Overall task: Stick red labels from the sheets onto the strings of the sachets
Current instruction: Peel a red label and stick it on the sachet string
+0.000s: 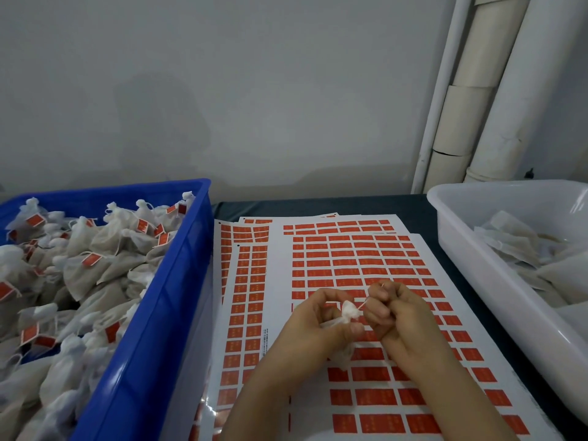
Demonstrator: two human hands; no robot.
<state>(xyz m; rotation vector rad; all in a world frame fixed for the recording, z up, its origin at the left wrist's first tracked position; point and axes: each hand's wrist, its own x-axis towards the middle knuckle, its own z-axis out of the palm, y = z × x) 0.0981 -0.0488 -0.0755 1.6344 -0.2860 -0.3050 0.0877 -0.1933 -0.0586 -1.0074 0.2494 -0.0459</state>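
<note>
The label sheets (350, 265) are spread on the table (286, 206) at centre, flanked at nine o'clock by a crate (178, 281) heaped with sachets (95, 265) and at three o'clock by a tub (471, 265) holding further sachets (525, 249), with pipes (483, 90) stood behind at one o'clock.

Glossy plastic blue crate (178, 281) and white tub (471, 249); gauzy cloth sachets (95, 268); glossy paper label sheets (350, 249).

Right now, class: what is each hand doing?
Left hand: grips the small white fabric sachet.
Right hand: pinches the sachet's thin string.
</note>
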